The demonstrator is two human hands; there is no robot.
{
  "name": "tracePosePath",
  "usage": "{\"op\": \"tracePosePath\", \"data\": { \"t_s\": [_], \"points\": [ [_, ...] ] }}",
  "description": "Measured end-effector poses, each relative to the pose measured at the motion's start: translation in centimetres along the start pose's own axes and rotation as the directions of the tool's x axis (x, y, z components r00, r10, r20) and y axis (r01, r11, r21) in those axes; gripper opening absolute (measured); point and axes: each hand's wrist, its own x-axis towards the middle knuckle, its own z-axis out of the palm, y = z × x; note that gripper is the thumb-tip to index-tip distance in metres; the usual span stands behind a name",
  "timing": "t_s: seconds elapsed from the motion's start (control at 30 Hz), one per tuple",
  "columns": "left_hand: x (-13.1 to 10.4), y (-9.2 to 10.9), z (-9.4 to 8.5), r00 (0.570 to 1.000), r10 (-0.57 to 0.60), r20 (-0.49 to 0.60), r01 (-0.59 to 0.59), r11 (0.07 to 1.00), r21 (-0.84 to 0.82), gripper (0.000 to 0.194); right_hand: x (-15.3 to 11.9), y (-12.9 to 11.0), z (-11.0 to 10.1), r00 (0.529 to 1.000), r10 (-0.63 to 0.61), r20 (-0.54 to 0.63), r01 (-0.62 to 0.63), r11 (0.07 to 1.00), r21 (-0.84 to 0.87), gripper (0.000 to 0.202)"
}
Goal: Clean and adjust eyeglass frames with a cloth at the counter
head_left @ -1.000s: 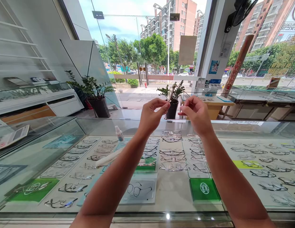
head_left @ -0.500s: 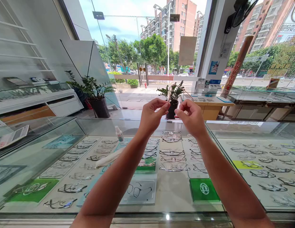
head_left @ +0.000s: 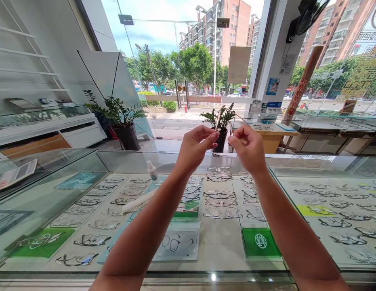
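Observation:
My left hand (head_left: 195,147) is raised above the glass display counter (head_left: 222,228), its thumb and fingers pinched on a pair of thin-framed glasses (head_left: 218,120). One slim temple sticks up from that pinch. To its right my right hand (head_left: 248,147) pinches the other side of the glasses, and a thin curved temple shows above its fingers. The lenses are hard to make out against the background. A small gap separates the two hands. Rows of eyeglasses lie in the counter beneath my forearms.
A small white bottle (head_left: 152,170) and a pale glasses case (head_left: 138,202) are on the counter left of my forearms. Potted plants (head_left: 127,136) stand beyond it, near the glass doors. A laptop (head_left: 16,176) is at the far left.
My right hand has shifted slightly right, widening the gap between the hands. The temples above both hands now show more clearly.

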Motion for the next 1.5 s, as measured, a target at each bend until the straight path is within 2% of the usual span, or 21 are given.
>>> {"op": "tracePosePath", "data": {
  "t_s": [0.17, 0.3, 0.37, 0.6, 0.9, 1.0, 1.1, 1.2, 1.37, 1.43, 1.5],
  "points": [
    [0.1, 0.1, -0.4, 0.996, -0.035, 0.077, 0.034, 0.999, 0.008, 0.030, 0.3, 0.4, -0.5, 0.991, -0.103, -0.085, 0.095, 0.991, -0.095, 0.020],
    [0.2, 0.4, -0.7, 0.986, -0.085, 0.145, 0.078, 0.996, 0.052, 0.032, 0.8, 0.6, -1.1, 0.954, -0.229, -0.193, 0.190, 0.961, -0.201, 0.020],
    [0.1, 0.4, -0.7, 0.982, -0.109, 0.156, 0.102, 0.993, 0.052, 0.033, 0.9, 0.6, -1.3, 0.943, -0.259, -0.209, 0.214, 0.952, -0.217, 0.020],
    [0.0, 0.4, 0.0, 0.990, -0.121, 0.068, 0.123, 0.992, -0.017, 0.033, 0.3, 0.7, -0.3, 0.974, -0.213, -0.084, 0.200, 0.969, -0.142, 0.025],
    [-0.2, 0.5, 0.3, 0.988, -0.118, 0.095, 0.124, 0.991, -0.054, 0.032, -0.2, 0.7, 0.4, 0.991, -0.132, -0.015, 0.130, 0.986, -0.102, 0.033],
    [-0.2, 0.6, 0.3, 0.987, -0.128, 0.095, 0.136, 0.988, -0.077, 0.031, -0.2, 0.6, 0.4, 0.995, -0.091, 0.036, 0.093, 0.994, -0.056, 0.027],
    [-0.1, 0.7, 0.2, 0.987, -0.139, 0.076, 0.147, 0.982, -0.116, 0.031, -0.2, 0.7, 0.5, 0.987, -0.070, 0.142, 0.074, 0.997, -0.021, 0.010],
    [-0.1, 0.6, 0.1, 0.983, -0.172, 0.061, 0.179, 0.971, -0.157, 0.031, -0.2, 0.8, 0.7, 0.973, -0.081, 0.215, 0.091, 0.995, -0.034, 0.024],
    [-0.1, 0.6, -0.1, 0.971, -0.228, 0.075, 0.238, 0.956, -0.175, 0.022, -0.4, 0.5, 0.8, 0.956, -0.122, 0.268, 0.147, 0.986, -0.076, 0.020],
    [-0.3, 0.9, -0.2, 0.977, -0.197, 0.085, 0.207, 0.969, -0.133, 0.019, -0.6, 0.1, 0.8, 0.956, -0.114, 0.269, 0.139, 0.987, -0.077, 0.019],
    [-0.6, 1.5, -0.2, 0.989, -0.117, 0.091, 0.121, 0.992, -0.040, 0.016, -0.8, -0.2, 0.6, 0.963, -0.113, 0.244, 0.139, 0.986, -0.093, 0.019]
  ]
}}
